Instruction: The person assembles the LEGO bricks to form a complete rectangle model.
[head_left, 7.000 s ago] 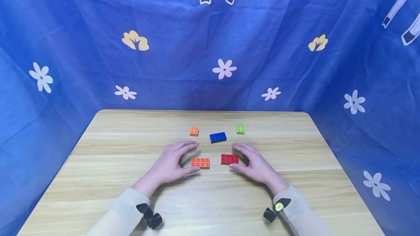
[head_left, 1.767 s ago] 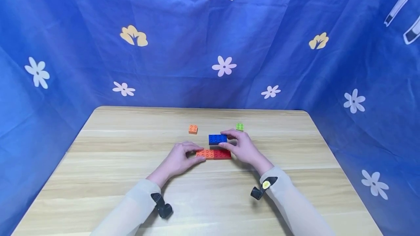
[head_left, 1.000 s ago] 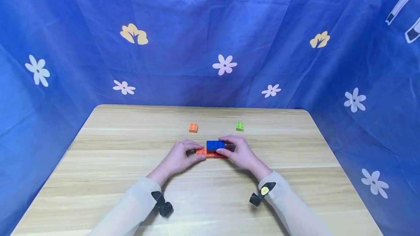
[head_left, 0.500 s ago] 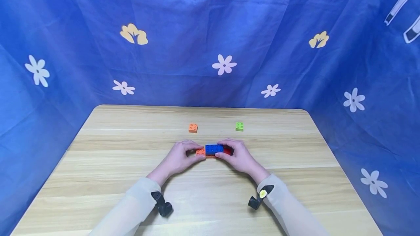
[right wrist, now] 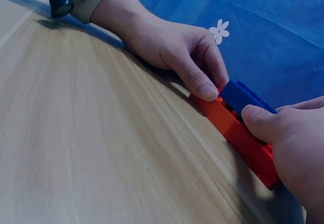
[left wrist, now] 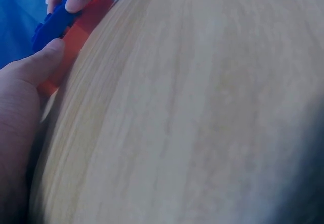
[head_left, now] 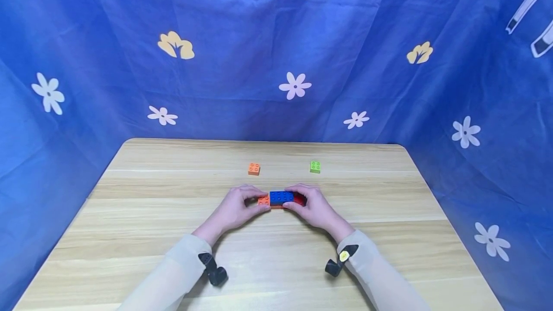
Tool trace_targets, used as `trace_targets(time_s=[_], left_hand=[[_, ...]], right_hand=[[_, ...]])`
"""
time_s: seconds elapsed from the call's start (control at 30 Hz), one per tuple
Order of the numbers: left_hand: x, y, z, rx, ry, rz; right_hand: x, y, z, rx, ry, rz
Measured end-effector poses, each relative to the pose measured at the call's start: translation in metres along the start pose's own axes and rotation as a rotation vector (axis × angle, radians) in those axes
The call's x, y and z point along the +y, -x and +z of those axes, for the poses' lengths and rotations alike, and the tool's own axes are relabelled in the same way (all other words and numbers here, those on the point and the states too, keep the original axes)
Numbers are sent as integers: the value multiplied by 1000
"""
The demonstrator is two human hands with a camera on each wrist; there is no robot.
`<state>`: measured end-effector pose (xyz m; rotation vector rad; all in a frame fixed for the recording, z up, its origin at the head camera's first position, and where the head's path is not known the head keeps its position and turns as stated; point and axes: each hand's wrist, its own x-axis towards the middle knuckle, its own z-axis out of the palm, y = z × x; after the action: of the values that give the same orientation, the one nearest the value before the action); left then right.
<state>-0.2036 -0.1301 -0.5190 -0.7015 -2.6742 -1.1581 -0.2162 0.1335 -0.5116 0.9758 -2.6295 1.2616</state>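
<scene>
A long orange toy brick (head_left: 263, 201) and a red toy brick (right wrist: 255, 158) lie end to end on the table. On top of them sits a blue toy brick (head_left: 282, 197), spanning the seam, with a thin dark gap under it in the right wrist view. My left hand (head_left: 233, 210) pinches the orange brick's left end between thumb and fingers. The right hand (head_left: 317, 209) grips the blue brick by its right end, its thumb (right wrist: 257, 120) on the near side. Much of the red brick is hidden under the blue one and behind that hand.
Farther back on the wooden table (head_left: 173, 181) lie a small orange brick (head_left: 254, 169) and a small green brick (head_left: 315, 167). A blue patterned cloth (head_left: 233, 61) hangs around the back and sides. Each wrist carries a small black camera.
The orange and red bricks were apart and now lie end to end. My right hand has brought the blue brick forward and down onto them. The left hand has stayed at the orange brick lately.
</scene>
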Motion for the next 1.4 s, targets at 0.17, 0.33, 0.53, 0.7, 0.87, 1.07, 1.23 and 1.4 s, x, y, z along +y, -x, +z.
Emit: trace_targets(time_s=[0.17,0.33,0.53,0.7,0.87,1.07,1.23,1.4], left_hand=[[4,-1,0,4,23,-40],[17,-7,3,6,137,-35],[16,-8,10,31,161,-39],[16,-8,11,44,175,-49],[20,-9,12,18,171,-58],[24,-10,11,4,164,-64],[24,-11,12,-4,161,-60],[20,-11,14,-4,167,-85]], right_hand=[[-4,0,-1,-11,68,-25],[-6,0,-1,2,109,-70],[-4,-2,2,4,102,-97],[-3,-3,2,-3,86,-69],[0,-2,1,-4,51,-63],[3,-1,0,6,20,-53],[4,-1,-1,4,37,-39],[3,-1,-1,-21,61,-23]])
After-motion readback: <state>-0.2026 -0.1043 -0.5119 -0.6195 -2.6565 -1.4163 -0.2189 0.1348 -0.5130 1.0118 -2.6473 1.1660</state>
